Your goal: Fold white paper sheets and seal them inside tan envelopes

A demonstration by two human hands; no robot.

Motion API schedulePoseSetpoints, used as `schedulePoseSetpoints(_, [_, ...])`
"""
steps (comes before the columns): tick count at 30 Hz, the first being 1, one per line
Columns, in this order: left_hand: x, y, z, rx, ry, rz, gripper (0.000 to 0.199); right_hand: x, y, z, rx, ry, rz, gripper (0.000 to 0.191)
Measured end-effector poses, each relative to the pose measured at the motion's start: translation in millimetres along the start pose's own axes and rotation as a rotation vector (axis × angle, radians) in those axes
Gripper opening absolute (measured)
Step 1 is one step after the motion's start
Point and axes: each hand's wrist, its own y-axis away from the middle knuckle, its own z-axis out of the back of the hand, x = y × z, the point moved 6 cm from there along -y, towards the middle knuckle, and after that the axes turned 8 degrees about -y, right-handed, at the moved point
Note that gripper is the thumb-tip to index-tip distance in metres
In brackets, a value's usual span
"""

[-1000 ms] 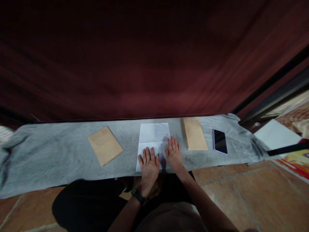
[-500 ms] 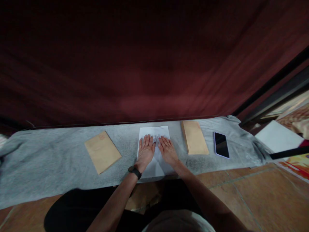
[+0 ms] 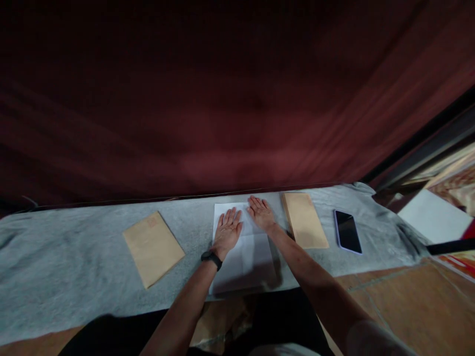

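A white sheet of paper with fold creases lies on a grey cloth in front of me. My left hand rests flat on its upper left part, fingers spread, a dark watch on the wrist. My right hand lies at the sheet's upper right corner with its fingers stretched out. Neither hand grips anything. To the right is a stack of brown envelopes; a single brown envelope lies at an angle on the left.
The grey cloth covers a long narrow surface against a dark red curtain. A phone lies right of the envelope stack. At the far right are a white board and a dark frame bar. Tiled floor shows below.
My right hand has moved up and outward to the sheet's upper right corner, away from my left hand. The whole view has shifted slightly, so the cloth appears lower.
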Motion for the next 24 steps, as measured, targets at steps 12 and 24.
schedulePoseSetpoints(12, [-25.9, -49.3, 0.6, 0.034, 0.045, -0.068, 0.054, 5.1, 51.0, -1.3, -0.058, -0.033, 0.096, 0.047])
schedulePoseSetpoints(24, [-31.6, -55.6, 0.6, 0.063, 0.025, 0.005, 0.055, 4.9, 46.4, 4.6, -0.084, -0.102, 0.081, 0.046])
